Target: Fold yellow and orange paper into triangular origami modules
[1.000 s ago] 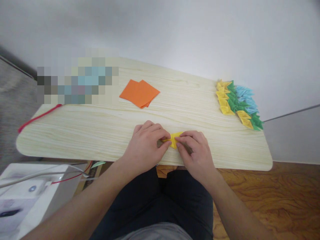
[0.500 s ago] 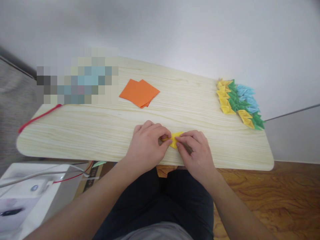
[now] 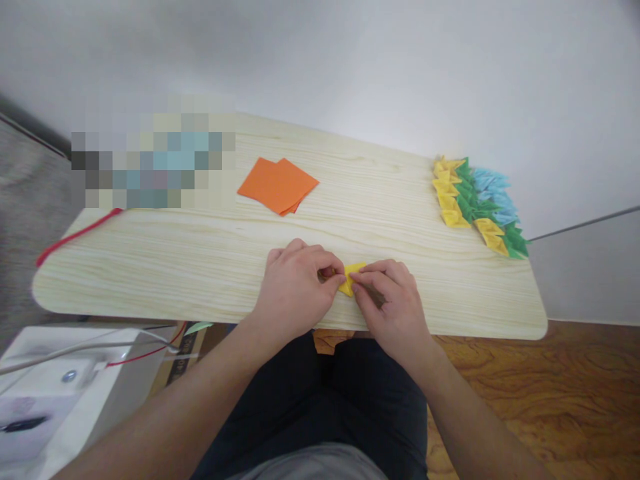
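Note:
Near the front edge of the pale wooden table (image 3: 200,280), a small folded piece of yellow paper (image 3: 349,284) is held between both hands. My left hand (image 3: 303,287) pinches its left side between thumb and fingers. On the opposite side, the thumb and fingertips of my right hand (image 3: 393,293) close on the yellow paper, whose edges are partly hidden by the fingers. Beyond my left hand lie several overlapping orange paper squares (image 3: 277,187).
At the table's right end sit rows of folded paper pieces: yellow (image 3: 453,213), green (image 3: 467,197) and light blue (image 3: 495,190). A red cord (image 3: 80,237) lies at the left, beside a blurred-out patch. Below left stands a white box (image 3: 105,400) with cables.
My left fingers have shifted very slightly to the right along the yellow paper, covering a little more of its left side. The right hand's pinch looks the same.

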Demonstrator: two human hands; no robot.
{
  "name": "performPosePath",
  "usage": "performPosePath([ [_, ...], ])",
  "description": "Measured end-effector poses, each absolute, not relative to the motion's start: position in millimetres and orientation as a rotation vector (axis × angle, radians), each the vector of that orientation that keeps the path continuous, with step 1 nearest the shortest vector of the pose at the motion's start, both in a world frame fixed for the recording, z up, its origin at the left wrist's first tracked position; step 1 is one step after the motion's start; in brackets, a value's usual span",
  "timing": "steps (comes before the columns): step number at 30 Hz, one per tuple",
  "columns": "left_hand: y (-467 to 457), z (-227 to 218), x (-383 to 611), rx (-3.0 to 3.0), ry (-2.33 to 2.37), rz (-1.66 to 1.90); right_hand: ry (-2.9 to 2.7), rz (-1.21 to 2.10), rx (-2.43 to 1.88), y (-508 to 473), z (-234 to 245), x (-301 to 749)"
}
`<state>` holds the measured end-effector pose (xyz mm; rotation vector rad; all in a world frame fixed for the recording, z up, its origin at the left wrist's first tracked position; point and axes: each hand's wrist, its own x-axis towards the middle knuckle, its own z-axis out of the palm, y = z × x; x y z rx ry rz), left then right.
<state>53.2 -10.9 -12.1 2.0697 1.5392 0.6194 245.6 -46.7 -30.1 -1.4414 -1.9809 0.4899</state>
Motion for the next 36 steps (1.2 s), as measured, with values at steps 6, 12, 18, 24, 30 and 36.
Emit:
performPosePath([
  [6,-12.6,-12.1,52.2,2.113,1.527,0.653,-1.974,0.498,-1.485,-49.0,-28.6,244.0],
  [12,-13.1,-14.9,50.7,2.135,1.54,0.627,-1.976,0.489,-1.497,-49.6,-29.0,243.1],
  [18,-17.1,-17.7,45.8,2.215,1.503,0.671,-2.004,0.472,-1.513,-50.3,-27.8,242.3],
  [24,-16.2,-17.7,40.9,2.289,1.448,0.627,-2.023,0.439,-1.514,-51.2,-27.8,241.2],
  [30,-18.0,-17.7,34.2,2.294,1.447,0.656,-2.027,0.429,-1.491,-50.9,-29.0,241.0],
  [36,-20.1,-12.9,26.6,2.281,1.474,0.653,-2.046,0.39,-1.499,-51.0,-27.9,239.8],
])
